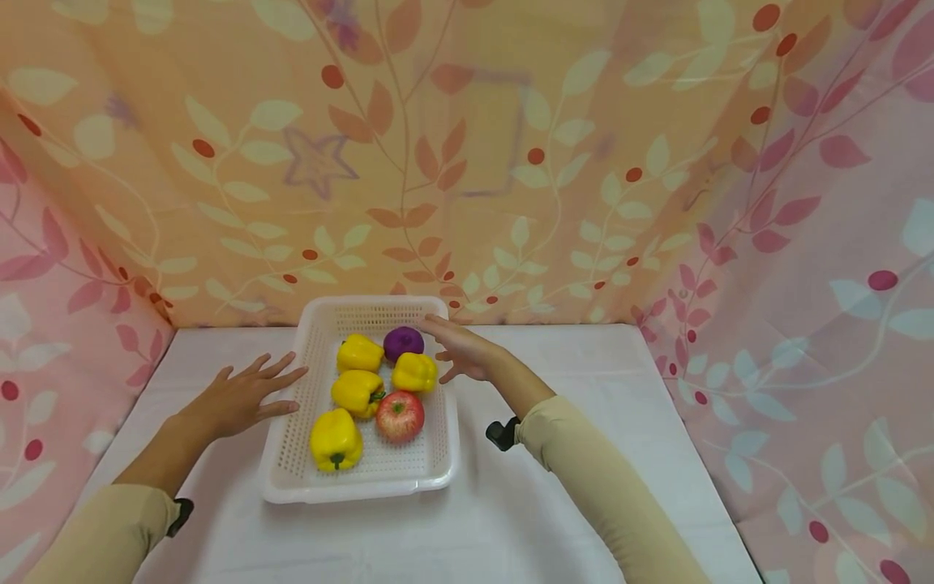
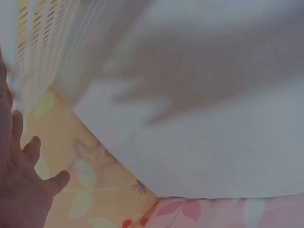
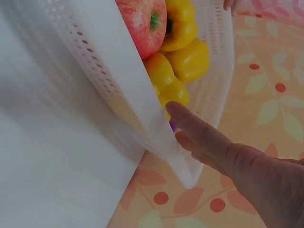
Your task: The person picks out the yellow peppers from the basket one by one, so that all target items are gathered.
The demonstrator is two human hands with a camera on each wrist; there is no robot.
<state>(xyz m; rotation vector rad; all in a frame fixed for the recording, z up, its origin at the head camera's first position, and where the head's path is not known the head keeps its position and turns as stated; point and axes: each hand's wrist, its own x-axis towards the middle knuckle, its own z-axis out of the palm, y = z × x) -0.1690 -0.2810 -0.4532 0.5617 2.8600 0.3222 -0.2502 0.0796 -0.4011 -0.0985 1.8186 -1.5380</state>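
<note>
A white perforated plastic basket (image 1: 357, 491) stands on the table, holding several yellow bell peppers (image 1: 356, 392), a red apple (image 1: 400, 417) and a round purple vegetable (image 1: 404, 345) that looks like an onion. My left hand (image 1: 241, 399) is spread beside the basket's left wall, its fingertips close to the rim; whether they touch cannot be told. On the other side my right hand (image 1: 467, 350) hovers at the far right rim, fingers extended and holding nothing. The right wrist view shows this hand (image 3: 237, 159) near a yellow pepper (image 3: 167, 80) and the rim.
A white cloth (image 1: 569, 405) covers the table. Patterned fabric (image 1: 467, 162) hangs behind it, with pink floral fabric (image 1: 817, 341) at the right and left sides. Dark bands (image 1: 502, 435) sit at both sleeve cuffs. The left hand's shadow (image 2: 190, 76) falls on the cloth.
</note>
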